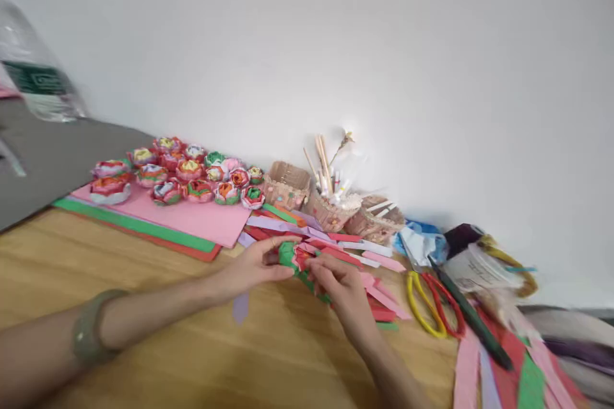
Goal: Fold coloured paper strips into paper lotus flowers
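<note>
Between my two hands, over the wooden table (206, 345), is a small paper flower (289, 255) with green outside and red and pink inside. My left hand (261, 263) holds its left side between thumb and fingers. The fingers of my right hand (338, 278) are pinched at its right side, partly hiding it. Cut paper strips (378, 297) in red, pink, green and purple lie behind and beside the hands.
Finished paper flowers (189, 169) stand on stacked coloured sheets (206, 225) at the back left. Small baskets (286, 185) with sticks and pens line the wall. On the right lie scissors (434, 303), a dark green tool (474, 319) and long paper strips (511, 358).
</note>
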